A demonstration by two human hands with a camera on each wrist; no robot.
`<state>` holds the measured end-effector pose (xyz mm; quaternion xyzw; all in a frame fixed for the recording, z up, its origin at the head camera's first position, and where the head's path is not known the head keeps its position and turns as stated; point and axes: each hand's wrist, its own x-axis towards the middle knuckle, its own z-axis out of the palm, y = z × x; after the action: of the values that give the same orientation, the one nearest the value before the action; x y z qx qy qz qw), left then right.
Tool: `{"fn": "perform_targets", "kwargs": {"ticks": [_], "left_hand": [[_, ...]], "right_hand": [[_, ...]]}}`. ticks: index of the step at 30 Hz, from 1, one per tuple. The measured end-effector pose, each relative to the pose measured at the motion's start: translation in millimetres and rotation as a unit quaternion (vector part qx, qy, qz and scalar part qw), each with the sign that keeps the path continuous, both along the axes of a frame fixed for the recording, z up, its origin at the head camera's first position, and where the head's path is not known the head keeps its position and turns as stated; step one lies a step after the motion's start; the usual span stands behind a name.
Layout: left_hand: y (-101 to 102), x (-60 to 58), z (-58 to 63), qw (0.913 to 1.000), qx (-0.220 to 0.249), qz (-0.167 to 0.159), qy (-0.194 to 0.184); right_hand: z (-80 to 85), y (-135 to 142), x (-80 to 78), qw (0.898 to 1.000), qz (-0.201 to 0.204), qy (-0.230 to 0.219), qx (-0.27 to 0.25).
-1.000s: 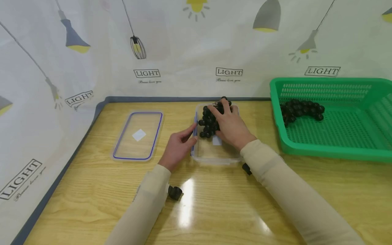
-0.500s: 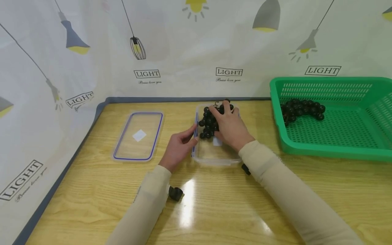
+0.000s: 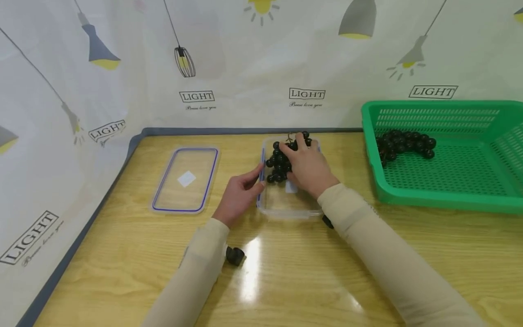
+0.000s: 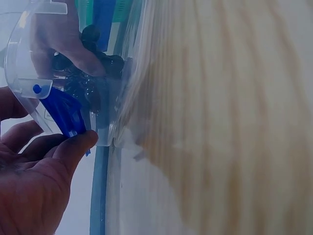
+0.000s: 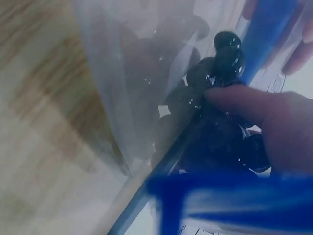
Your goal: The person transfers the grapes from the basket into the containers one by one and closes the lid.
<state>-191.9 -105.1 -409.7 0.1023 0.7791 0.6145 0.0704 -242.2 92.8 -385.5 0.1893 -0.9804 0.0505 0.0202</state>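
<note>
A bunch of black grapes (image 3: 279,162) lies in a clear plastic food container (image 3: 286,212), some of it up over the far right corner. My right hand (image 3: 311,170) grips the bunch from above, fingers spread across it and thumb on the near side. The right wrist view shows that thumb pressed against dark grapes (image 5: 227,61) behind the clear wall. At the container's left side, my left hand (image 3: 238,196) holds the blue-edged side. In the left wrist view its thumb and fingers pinch the hanging blue latch flap (image 4: 68,115).
The container's clear lid (image 3: 185,200) with a blue seal lies flat on the wooden table (image 3: 286,281) at left. A green plastic basket (image 3: 445,200) stands at right, holding another bunch of black grapes (image 3: 404,143). A printed sheet (image 3: 253,63) backs the table.
My right hand and the grapes have shifted very slightly within the container, and more of the stem shows beyond the fingers. My left hand stays at the container's left side.
</note>
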Motion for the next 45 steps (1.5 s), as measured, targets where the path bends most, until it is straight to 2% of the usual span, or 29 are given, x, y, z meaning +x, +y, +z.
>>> {"fn": "perform_targets", "kwargs": {"ticks": [5, 11, 17, 26, 29, 33, 38, 41, 45], "left_hand": [[2.3, 0.0, 0.9, 1.0, -0.005, 0.001, -0.003], [0.9, -0.4, 1.9, 0.9998, -0.013, 0.01, -0.006], [0.8, -0.5, 0.9, 0.9999, -0.01, 0.006, -0.011], [1.6, -0.5, 2.4, 0.9999, -0.009, 0.009, -0.009], [1.3, -0.1, 2.5, 0.9999, -0.008, 0.008, -0.007], [0.9, 0.3, -0.6, 0.9999, -0.012, 0.006, -0.006], [1.6, 1.4, -2.1, 0.9997, -0.02, 0.009, -0.014], [2.2, 0.3, -0.8, 0.9996, -0.021, 0.01, -0.015], [1.2, -0.8, -0.1, 0.9996, -0.022, 0.008, -0.014]], "right_hand": [[-0.2, 3.7, 0.9, 1.0, 0.002, -0.013, 0.007], [-1.5, 1.5, 1.5, 1.0, 0.002, -0.002, 0.002], [-4.2, 0.3, 2.9, 1.0, -0.005, -0.014, 0.011], [-7.1, -2.7, 9.0, 0.999, -0.006, -0.016, 0.046], [-6.5, -2.7, 8.8, 0.999, -0.003, -0.016, 0.038], [-3.1, -0.2, 7.4, 0.999, -0.011, -0.037, -0.005], [14.6, 8.0, 11.7, 0.998, -0.034, -0.046, -0.039], [38.3, 24.1, 15.7, 0.997, -0.041, -0.035, -0.063], [78.4, 71.3, 18.8, 0.993, -0.037, -0.02, -0.111]]}}
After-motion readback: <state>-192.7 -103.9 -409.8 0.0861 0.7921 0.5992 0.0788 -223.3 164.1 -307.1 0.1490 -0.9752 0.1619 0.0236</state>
